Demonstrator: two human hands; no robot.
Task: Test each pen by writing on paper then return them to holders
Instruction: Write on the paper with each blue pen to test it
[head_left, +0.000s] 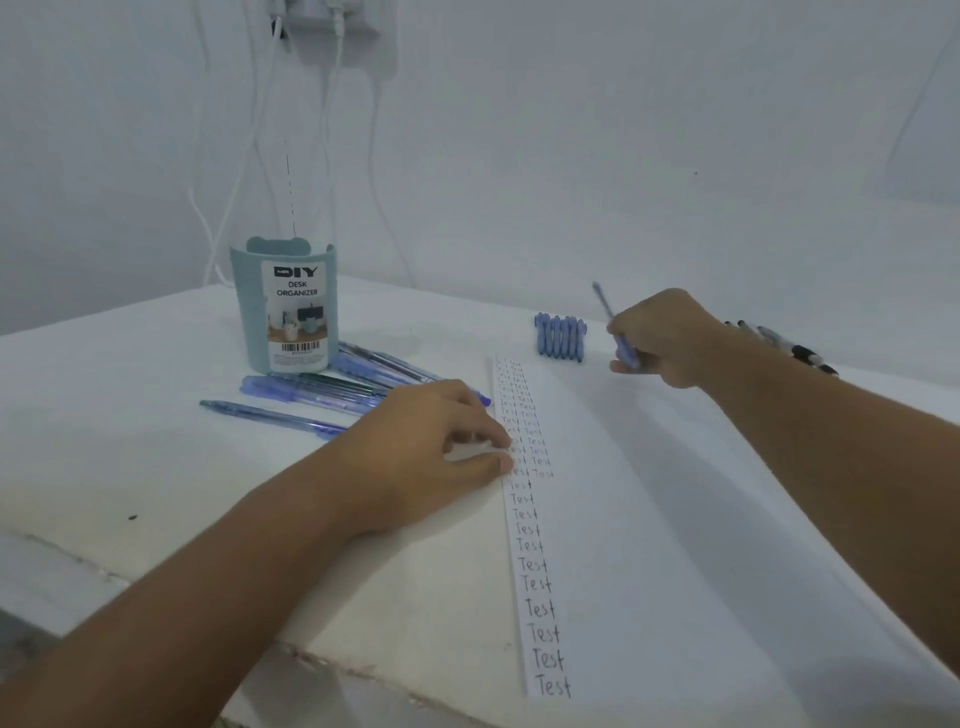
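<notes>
A white sheet of paper (649, 519) lies on the table, its left margin filled with columns of the word "Test". My left hand (431, 452) rests on the paper's left edge with fingertips pressing it down. My right hand (670, 338) grips a blue pen (605, 304) above the paper's far right part, the pen's end pointing up and away. Several blue pens (322, 395) lie loose beside a pale green desk organizer (285, 306) at the left. A row of blue pen caps (561, 336) sits beyond the paper.
Dark pens (789, 348) lie behind my right wrist at the table's right. White cables (332, 156) hang down the wall behind the organizer. The table's chipped front edge (332, 670) runs along the lower left.
</notes>
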